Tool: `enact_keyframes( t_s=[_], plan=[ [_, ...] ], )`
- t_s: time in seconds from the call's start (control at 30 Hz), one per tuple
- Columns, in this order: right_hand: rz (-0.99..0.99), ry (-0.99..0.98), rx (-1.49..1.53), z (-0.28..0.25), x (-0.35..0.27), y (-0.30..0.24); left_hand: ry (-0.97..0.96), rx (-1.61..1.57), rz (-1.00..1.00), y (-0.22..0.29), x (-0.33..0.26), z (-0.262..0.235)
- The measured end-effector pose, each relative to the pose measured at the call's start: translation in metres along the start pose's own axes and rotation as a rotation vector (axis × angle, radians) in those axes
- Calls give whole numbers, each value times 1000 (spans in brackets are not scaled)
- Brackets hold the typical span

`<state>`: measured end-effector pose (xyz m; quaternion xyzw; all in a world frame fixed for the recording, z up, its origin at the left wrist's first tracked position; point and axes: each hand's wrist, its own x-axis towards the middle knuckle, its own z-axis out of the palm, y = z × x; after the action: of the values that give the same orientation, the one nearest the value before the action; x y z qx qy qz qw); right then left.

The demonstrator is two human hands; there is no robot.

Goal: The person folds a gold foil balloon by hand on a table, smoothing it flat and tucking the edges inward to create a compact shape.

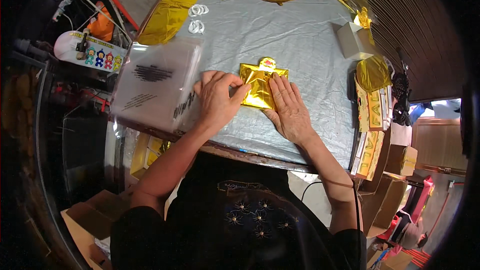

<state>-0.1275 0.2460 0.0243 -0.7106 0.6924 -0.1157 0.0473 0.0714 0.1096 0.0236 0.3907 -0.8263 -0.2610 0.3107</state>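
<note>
A folded square of shiny gold foil (259, 92) lies on the grey sheet covering the table (320, 60), in front of me. A small yellow and red tag (267, 63) sticks out at its far edge. My left hand (218, 96) is at the foil's left edge, its fingers curled and its thumb and forefinger pinching there. Stretched flat, my right hand (290, 112) presses on the foil's right side with the fingers pointing away from me. It covers part of that side.
At the left lies a stack of clear plastic bags (155, 77) with black print. Beyond are coils of white ribbon (196, 26) and larger gold foil pieces (172, 12). A pale box (352, 42) stands at the right, near yellow printed cards (374, 107) along the table's edge.
</note>
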Motion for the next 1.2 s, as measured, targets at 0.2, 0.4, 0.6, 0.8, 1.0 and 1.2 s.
enact_keyframes(
  t_s=[0.2,0.4,0.6,0.8,1.0,1.2],
  plan=[
    [-11,18,2,2,0,0,-4,15,-87,0,0,3],
    [-6,11,-2,2,0,1,-90,0,-174,0,3,5],
    [-12,15,-5,2,1,0,-68,-3,-131,-2,1,4],
    [-19,29,2,2,0,1,-168,38,-121,2,14,-3],
    [-21,20,-25,2,1,0,-305,-338,-292,0,27,-5],
    [4,3,-26,2,0,0,-210,-453,-232,-11,35,15]
  ],
)
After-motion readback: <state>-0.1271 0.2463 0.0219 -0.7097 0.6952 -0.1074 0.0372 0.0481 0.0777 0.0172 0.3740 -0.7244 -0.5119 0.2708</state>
